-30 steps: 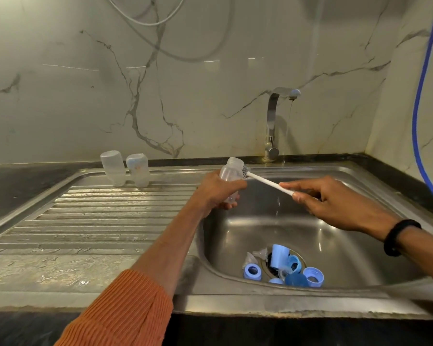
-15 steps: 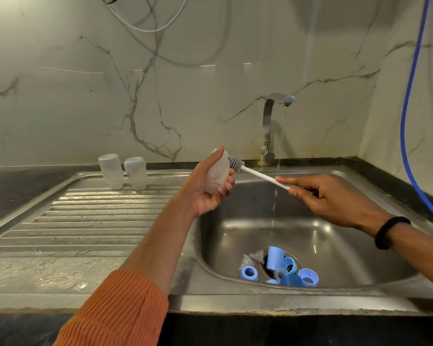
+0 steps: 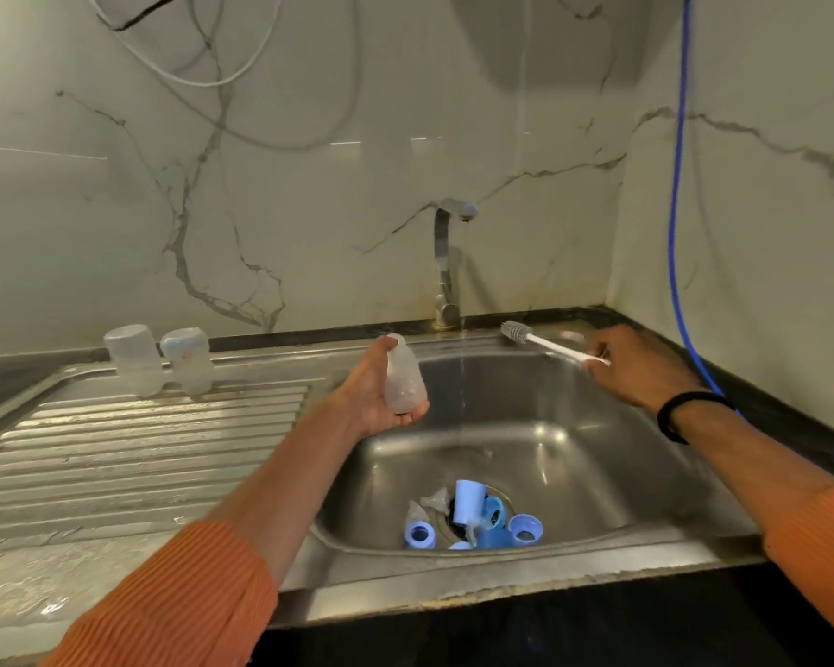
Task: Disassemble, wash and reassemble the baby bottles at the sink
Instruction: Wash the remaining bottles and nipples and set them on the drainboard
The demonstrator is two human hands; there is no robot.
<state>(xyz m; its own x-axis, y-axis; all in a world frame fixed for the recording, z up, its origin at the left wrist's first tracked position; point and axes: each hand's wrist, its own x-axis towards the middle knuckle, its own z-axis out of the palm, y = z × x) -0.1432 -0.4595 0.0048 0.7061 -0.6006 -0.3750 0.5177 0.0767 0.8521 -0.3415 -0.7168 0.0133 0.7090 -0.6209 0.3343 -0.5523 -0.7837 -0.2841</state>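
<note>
A shiny metal sink (image 3: 598,454) sits in a dark counter (image 3: 790,426). On its left side is a bumpy draining board (image 3: 131,445) — it looks wet. Two clear bottles (image 3: 160,361) stand upside down at the back of the board, just beside each other. Down in the bowl, by the drain, lies a heap of blue bottle parts (image 3: 473,522) — rings, caps and a few clear teats.
</note>
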